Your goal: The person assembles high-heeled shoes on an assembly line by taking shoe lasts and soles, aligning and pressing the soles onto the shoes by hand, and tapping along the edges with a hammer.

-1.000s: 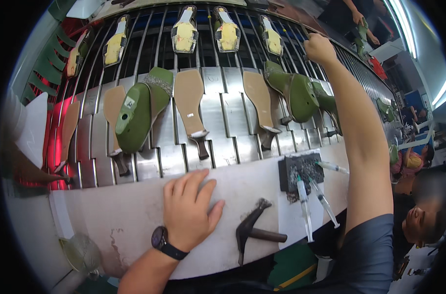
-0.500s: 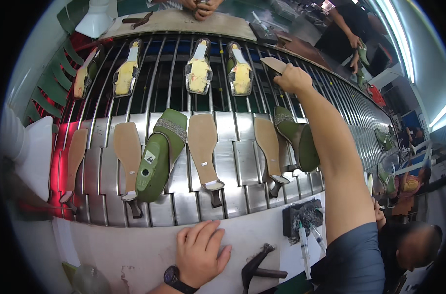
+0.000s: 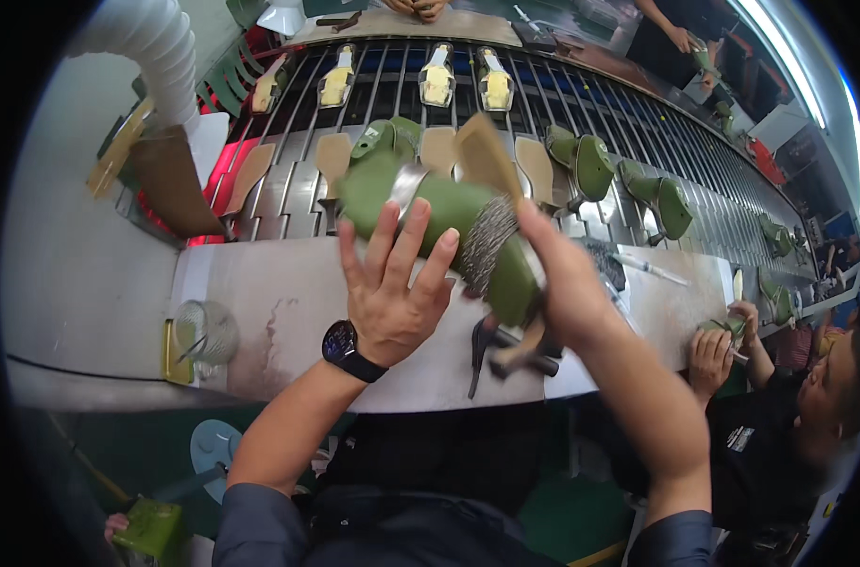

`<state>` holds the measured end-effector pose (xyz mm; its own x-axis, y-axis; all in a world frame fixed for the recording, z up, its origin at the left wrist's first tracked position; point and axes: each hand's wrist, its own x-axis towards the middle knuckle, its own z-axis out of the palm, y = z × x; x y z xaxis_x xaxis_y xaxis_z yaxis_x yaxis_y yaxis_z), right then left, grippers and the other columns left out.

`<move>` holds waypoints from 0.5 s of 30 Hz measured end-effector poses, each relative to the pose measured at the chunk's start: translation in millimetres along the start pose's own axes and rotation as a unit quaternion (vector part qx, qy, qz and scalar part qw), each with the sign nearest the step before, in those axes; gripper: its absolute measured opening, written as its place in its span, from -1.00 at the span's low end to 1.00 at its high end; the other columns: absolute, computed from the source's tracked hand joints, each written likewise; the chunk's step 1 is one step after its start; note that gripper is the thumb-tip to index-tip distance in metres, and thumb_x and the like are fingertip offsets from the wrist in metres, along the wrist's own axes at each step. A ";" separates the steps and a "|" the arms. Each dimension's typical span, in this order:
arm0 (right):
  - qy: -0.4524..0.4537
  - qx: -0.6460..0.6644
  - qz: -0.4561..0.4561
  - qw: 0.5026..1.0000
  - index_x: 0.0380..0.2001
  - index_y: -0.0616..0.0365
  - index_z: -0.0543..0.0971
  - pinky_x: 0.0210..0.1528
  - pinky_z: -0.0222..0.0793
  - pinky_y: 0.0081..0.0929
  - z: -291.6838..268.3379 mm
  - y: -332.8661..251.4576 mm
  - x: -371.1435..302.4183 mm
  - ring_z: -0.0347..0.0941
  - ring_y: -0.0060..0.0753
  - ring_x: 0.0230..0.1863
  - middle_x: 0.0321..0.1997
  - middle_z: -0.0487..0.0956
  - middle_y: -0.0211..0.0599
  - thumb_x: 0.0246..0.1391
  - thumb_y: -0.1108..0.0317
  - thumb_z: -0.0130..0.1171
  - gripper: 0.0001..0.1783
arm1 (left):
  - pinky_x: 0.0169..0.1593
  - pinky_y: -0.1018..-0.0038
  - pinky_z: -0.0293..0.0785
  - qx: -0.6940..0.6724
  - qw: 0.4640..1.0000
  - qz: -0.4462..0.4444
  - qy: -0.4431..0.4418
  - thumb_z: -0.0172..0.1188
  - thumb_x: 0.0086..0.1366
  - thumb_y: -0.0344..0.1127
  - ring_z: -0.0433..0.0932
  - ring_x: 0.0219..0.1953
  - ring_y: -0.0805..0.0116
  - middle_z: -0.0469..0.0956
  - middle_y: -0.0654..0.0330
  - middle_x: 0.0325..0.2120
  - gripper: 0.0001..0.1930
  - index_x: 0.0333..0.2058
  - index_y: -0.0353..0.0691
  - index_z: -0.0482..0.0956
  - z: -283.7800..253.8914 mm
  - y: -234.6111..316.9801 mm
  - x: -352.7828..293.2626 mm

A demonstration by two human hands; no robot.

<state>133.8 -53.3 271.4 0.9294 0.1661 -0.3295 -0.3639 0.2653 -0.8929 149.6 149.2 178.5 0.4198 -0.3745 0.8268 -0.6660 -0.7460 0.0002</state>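
Note:
A green shoe on a last (image 3: pixel 449 203), with a glittery strap and a silvery band, is up over the bench in front of me. My left hand (image 3: pixel 397 283), wearing a dark watch, has its fingers spread across the shoe's near side. My right hand (image 3: pixel 571 283) is closed round a tan shoe sole (image 3: pixel 489 156), blurred by motion, whose upper end rises behind the shoe. The brown blurred piece (image 3: pixel 519 352) below that hand looks like its heel. How far the right hand also bears the shoe is hidden. Under it, a dark hammer (image 3: pixel 480 354) lies on the bench.
Beyond the bench (image 3: pixel 250 283), a roller conveyor carries tan soles (image 3: pixel 333 156), green shoes (image 3: pixel 658 198) and upturned yellow-bottomed shoes (image 3: pixel 437 83). A glass jar (image 3: pixel 206 331) stands left, syringes (image 3: pixel 652 269) lie right. At right a co-worker's hands (image 3: pixel 718 354) hold a green piece.
My left hand has risen from the bench onto the green shoe. My right hand has come back from over the conveyor with the sole. The view has shifted, showing more of the bench and floor.

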 end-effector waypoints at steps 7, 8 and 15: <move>-0.081 0.239 0.026 0.967 -0.02 0.36 0.53 -0.13 0.67 -0.16 46.4 132.4 -31.0 0.68 -0.16 -0.23 -0.15 0.67 0.00 0.54 0.02 -0.10 -0.48 | 0.34 -0.01 0.30 -0.110 0.983 -0.142 0.033 0.60 -0.04 -0.35 0.58 0.08 0.04 0.58 0.07 0.04 -0.27 0.14 -0.23 0.49 -42.9 -18.1 -20.1; -0.053 0.241 0.012 0.969 -0.06 0.36 0.55 -0.12 0.67 -0.18 48.9 140.4 -23.2 0.68 -0.17 -0.22 -0.16 0.68 -0.02 0.53 0.02 -0.09 -0.48 | 0.26 0.10 0.38 -0.173 0.960 -0.220 0.024 0.60 0.01 -0.36 0.60 0.05 0.10 0.60 0.07 0.02 -0.31 0.13 -0.26 0.49 -43.6 -18.0 -18.3; 0.064 -0.008 -0.120 0.991 -0.34 0.34 0.68 -0.28 0.57 -0.37 18.9 155.4 1.2 0.64 -0.40 -0.41 -0.42 0.70 -0.20 0.48 0.00 0.05 -0.43 | 0.09 0.40 0.53 -0.363 0.852 -0.369 0.080 0.48 0.20 -0.44 0.63 -0.06 0.33 0.64 0.12 -0.06 -0.47 0.10 -0.37 0.46 -59.5 -43.4 -18.1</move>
<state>77.2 6.1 138.1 0.9897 -0.0224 -0.1417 -0.1307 0.2668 -0.9548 134.2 221.1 197.0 0.8387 0.1721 0.5166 -0.4871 -0.1870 0.8531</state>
